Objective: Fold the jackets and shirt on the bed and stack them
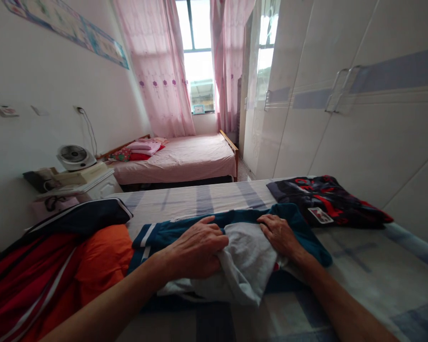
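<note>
A teal and light grey sports top (251, 254) with white stripes at one end lies partly folded on the bed in front of me. My left hand (199, 247) is closed on its light grey cloth, which bunches and hangs in a fold beside the fingers. On the right part of the top rests my right hand (280, 235), its fingers slightly bent and spread over the grey and teal cloth. Some of the top is hidden under both hands and forearms.
A folded black and red garment (324, 202) lies at the right on the checked bedsheet (360, 256). Orange cloth (105, 256) and a red and navy jacket (39, 275) are piled at left. Beyond stand a pink bed (192, 156), a small fan (74, 156) and white wardrobes (306, 137).
</note>
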The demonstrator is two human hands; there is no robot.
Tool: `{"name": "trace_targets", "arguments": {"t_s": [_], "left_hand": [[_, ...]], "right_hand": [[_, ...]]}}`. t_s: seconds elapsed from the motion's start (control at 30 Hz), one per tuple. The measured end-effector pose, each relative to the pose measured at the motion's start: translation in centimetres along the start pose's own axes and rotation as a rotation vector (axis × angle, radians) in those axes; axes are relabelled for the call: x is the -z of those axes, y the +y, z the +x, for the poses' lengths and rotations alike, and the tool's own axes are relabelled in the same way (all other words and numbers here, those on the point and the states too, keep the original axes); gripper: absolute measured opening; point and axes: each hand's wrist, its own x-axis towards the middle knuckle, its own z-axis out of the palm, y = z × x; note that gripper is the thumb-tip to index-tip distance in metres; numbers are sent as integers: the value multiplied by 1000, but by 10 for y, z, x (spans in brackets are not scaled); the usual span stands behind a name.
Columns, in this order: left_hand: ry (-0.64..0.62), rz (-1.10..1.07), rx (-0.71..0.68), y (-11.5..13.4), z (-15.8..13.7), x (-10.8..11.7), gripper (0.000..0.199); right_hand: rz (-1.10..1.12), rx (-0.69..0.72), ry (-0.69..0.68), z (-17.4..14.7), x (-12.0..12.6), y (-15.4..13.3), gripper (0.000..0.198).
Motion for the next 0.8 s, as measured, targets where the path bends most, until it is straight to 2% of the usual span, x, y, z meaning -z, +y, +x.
{"name": "trace_targets", "arguments": {"t_s": [0.07, 0.17, 0.23, 0.3, 0.4, 0.5, 0.6, 0.67, 0.8], "left_hand": [[27, -48, 130, -4, -12, 18, 2], [153, -72, 451, -35, -29, 29, 21], [250, -37, 685, -66, -43, 22, 36], [228, -40, 852, -96, -62, 5, 50], [117, -141, 922, -123, -92, -24, 54], [140, -168, 969, -127, -113, -43, 56], [195, -189, 1028, -122, -120, -50, 61], [236, -217, 1055, -122, -119, -51, 57], [339, -317, 1096, -124, -112, -50, 33]], "right_hand": [[5, 2, 5, 0, -1, 1, 27], [32, -15, 9, 0, -1, 2, 30], [93, -21, 1, 0, 2, 4, 34], [196, -22, -8, 0, 6, 6, 41], [347, -42, -23, -2, 15, 7, 49], [397, -37, -113, -4, 26, 3, 45], [352, -30, -230, -5, 33, -3, 34], [327, -41, -254, -6, 33, -5, 28], [354, -33, -239, -7, 33, -4, 31]]}}
